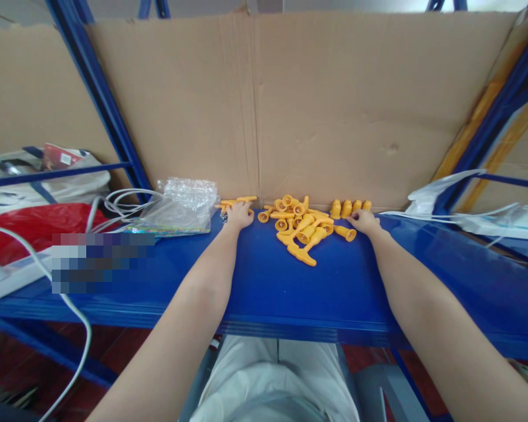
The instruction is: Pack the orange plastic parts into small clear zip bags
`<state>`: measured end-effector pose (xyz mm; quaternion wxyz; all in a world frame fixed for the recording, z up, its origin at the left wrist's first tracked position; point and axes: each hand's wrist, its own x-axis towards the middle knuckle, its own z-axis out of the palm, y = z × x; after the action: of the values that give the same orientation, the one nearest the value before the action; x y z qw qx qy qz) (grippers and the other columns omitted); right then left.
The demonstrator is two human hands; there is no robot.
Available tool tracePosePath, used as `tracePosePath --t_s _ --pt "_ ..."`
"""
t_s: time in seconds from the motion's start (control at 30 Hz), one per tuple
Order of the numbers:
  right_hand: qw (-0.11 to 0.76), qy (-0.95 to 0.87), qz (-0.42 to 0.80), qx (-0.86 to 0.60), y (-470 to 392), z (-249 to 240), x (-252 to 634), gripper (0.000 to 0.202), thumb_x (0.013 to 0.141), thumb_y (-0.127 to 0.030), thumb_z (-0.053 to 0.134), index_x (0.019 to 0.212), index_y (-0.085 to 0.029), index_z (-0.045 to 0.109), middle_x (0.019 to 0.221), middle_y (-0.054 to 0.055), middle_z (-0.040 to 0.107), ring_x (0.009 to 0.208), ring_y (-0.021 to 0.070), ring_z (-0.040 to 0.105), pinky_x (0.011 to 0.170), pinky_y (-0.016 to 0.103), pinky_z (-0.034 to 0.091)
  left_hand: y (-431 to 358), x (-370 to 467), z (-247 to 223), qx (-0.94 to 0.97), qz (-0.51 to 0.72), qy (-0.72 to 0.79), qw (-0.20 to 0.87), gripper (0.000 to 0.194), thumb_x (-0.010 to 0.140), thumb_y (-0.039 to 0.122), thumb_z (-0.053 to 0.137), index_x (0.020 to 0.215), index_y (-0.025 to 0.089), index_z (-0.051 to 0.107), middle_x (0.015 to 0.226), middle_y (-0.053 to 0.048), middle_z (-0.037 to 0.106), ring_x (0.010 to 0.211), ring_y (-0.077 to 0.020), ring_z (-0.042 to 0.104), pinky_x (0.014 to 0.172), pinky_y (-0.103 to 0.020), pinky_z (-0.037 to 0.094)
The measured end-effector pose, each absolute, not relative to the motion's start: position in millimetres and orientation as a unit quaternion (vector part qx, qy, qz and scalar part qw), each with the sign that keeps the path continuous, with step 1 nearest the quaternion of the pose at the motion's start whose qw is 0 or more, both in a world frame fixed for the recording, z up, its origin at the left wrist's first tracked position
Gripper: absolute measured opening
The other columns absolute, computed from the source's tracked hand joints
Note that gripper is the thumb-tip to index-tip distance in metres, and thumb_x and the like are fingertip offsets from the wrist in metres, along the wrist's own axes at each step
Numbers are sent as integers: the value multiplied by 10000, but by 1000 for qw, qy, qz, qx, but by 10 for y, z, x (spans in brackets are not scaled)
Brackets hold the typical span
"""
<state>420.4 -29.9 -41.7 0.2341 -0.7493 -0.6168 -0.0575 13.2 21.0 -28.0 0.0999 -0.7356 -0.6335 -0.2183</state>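
Blue shelf (268,299) before a cardboard wall (334,105), with both your hands toward its back.
Your left hand (240,216) bends over some yellow handles (246,199); your right hand (364,223), half curled, is just beside four upright yellow pieces (347,209). Whether either grips anything, one cannot tell. Between them lies a loose yellow pile (305,223); farther left, clear plastic bags (180,208).

Single view, head-worn — looks forward and down from above the wearer's pale cloth trousers (264,381), across the smooth blue tabletop (264,299) to an upright brown cardboard panel (334,105). Bare forearms (198,293) nearest, entering from the bottom edge; heaped yellow plastic pieces (305,221) farther off, near centre. Wide field — blue metal posts (99,105) both sides.
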Motion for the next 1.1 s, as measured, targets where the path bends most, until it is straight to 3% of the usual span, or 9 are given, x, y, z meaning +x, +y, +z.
tracePosePath --t_s 0.13,0.3,0.83,1.0,1.1 --pt "217 -595 -35 -773 -333 -386 4178 211 880 -366 549 946 -203 665 1057 139 698 1086 320 627 880 477 495 223 141 -297 -723 -198 -655 101 453 921 309 479 1351 236 603 1393 -154 599 1350 -374 475 1093 -576 350" --pt "220 -600 -28 -769 -351 -369 4167 216 879 -330 533 975 -193 669 1112 152 695 1118 321 620 905 493 490 252 106 -298 -718 -217 -654 100 420 916 277 499 1305 216 646 1367 -160 603 1307 -349 518 1075 -487 405" --pt "239 -586 -62 -772 -382 -353 4152 171 872 -270 507 847 -199 661 958 148 714 1028 307 675 847 400 515 194 84 -220 -726 -187 -650 122 326 881 191 476 1060 191 748 1276 -148 638 1206 -333 589 982 -435 462" --pt "251 -589 -64 -766 -385 -333 4141 190 872 -296 509 824 -204 668 878 127 708 1003 293 673 856 380 524 223 79 -227 -734 -156 -652 106 403 889 189 431 1163 185 726 1290 -140 657 1205 -310 610 996 -396 464" --pt "265 -598 -29 -756 -352 -268 4088 230 872 -283 502 710 -201 643 773 123 684 958 297 673 876 396 525 230 79 -229 -732 -161 -653 109 431 876 176 425 1189 163 721 1268 -154 657 1192 -308 618 991 -383 475"
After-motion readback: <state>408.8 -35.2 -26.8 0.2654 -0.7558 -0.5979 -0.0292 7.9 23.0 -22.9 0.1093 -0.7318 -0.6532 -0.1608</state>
